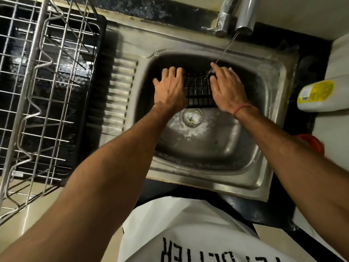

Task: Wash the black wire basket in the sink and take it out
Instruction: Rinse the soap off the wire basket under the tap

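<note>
White shirt [188,233] at the bottom edge, both forearms reaching up the frame into the sink [264,171]. Basket [200,91] sits mid-frame, just above the drain [191,117], caught between the two hands! Left hand [171,89] clasps its left side, fingers curled over the far rim; right hand [226,87] grips the right side. Water [224,52] streams down from the tap [244,16], upper right, landing on the right fingers [217,69] at the basket's far corner.

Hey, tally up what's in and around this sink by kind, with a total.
Hands: 2, left hand and right hand
Black wire basket: 1
Sink: 1
Tap: 1
Metal drying rack: 1
Yellow-labelled bottle: 1
Total: 7
</note>
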